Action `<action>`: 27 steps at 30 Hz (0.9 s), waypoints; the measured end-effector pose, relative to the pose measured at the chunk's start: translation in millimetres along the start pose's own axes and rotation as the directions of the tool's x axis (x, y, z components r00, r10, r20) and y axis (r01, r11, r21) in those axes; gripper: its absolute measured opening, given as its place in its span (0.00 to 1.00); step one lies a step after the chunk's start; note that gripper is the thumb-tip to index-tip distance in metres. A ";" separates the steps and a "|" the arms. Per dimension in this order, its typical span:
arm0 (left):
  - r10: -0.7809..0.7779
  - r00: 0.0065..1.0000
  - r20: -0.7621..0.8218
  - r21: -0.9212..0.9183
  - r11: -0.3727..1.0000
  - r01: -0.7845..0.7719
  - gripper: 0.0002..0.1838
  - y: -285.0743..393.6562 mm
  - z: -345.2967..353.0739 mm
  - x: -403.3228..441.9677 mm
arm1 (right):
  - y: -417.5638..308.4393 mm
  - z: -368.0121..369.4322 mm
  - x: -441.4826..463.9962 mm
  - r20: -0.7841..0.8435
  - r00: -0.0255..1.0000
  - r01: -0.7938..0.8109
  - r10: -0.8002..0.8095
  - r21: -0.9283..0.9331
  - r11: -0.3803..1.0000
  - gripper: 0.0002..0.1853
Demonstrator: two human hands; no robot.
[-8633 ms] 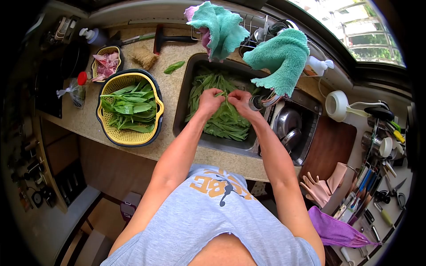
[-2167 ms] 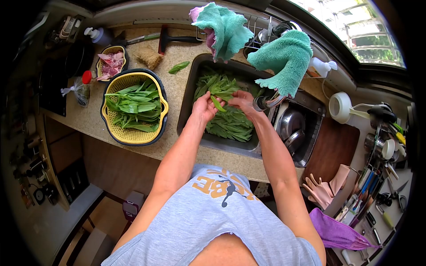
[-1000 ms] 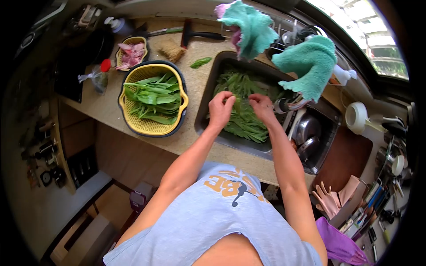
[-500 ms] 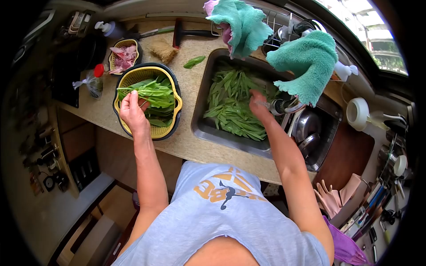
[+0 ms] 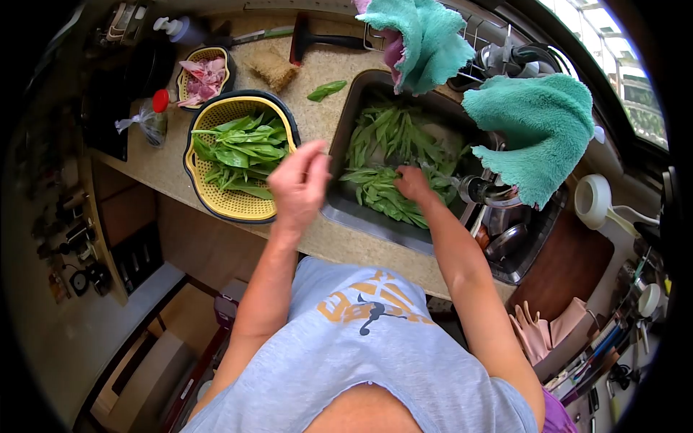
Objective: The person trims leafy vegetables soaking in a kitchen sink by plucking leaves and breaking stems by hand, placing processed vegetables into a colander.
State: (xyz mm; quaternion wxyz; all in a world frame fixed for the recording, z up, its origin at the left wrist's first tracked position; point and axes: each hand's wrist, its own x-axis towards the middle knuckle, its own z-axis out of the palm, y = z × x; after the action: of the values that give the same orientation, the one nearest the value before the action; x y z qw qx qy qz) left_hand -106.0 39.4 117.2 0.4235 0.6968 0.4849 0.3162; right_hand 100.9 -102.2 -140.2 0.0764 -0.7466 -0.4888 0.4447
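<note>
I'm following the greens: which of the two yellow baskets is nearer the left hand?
The larger yellow basket, closest to the left hand, holding leafy greens. The smaller yellow basket, farther back, holds pink raw meat.

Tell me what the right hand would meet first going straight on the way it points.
Probably the leaves in the sink: the right hand points into them, though depth is unclear.

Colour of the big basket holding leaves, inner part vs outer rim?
Inner basket yellow, outer rim dark, near black-blue; best in the head view.
</note>
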 end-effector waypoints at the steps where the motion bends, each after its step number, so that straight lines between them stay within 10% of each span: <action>1: -0.082 0.985 0.155 0.027 0.997 0.078 0.10 -12.0 16.2 -8.6 | -1.0 -3.9 -3.1 0.004 1.000 -0.004 0.004 -0.005 1.000 0.19; 4: -0.325 0.931 0.165 -0.081 0.937 0.341 0.10 -45.5 57.6 -35.8 | -25.2 -24.8 -7.6 0.013 0.990 -0.137 0.141 -0.176 0.975 0.17; 7: -0.344 0.909 0.237 -0.014 0.934 0.357 0.11 -66.6 62.8 -47.2 | -44.1 -10.5 -12.8 -0.254 0.934 0.164 -0.251 -0.319 0.933 0.13; 10: -0.294 0.914 0.279 0.091 0.956 0.280 0.11 -73.1 63.7 -39.6 | -50.1 12.5 -14.3 0.053 0.998 0.048 -0.035 -0.269 0.962 0.09; 15: -0.003 0.953 0.304 0.144 0.989 -0.043 0.11 -87.2 98.8 -22.9 | -48.9 -31.2 -24.9 -0.443 0.844 0.345 -0.303 0.016 0.938 0.08; 18: 0.102 0.886 0.452 -0.003 0.994 -0.113 0.13 -63.8 144.7 -6.8 | -48.1 -76.1 -28.0 -0.362 0.932 0.151 0.015 0.426 0.892 0.07; 20: 0.154 0.859 0.489 0.023 0.982 -0.189 0.14 -53.5 180.9 -1.4 | -24.2 -95.1 -36.1 -0.376 0.925 0.088 0.058 0.361 0.928 0.08; 25: 0.135 0.771 0.623 0.309 0.863 -0.401 0.15 -8.0 230.4 -2.7 | -10.6 -119.6 -78.2 -0.686 0.725 0.547 -0.069 0.511 0.663 0.09; 27: 0.140 0.750 0.646 0.313 0.848 -0.428 0.17 -3.1 231.2 -2.3 | 8.8 -118.3 -78.2 -0.617 0.785 0.455 -0.044 0.528 0.717 0.10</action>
State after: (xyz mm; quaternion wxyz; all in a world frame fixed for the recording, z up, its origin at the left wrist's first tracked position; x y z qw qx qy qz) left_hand 88.9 -27.8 12.3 0.3301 0.9046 0.2687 0.0225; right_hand 184.2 -131.1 -28.8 0.5344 -0.6910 -0.3582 0.3295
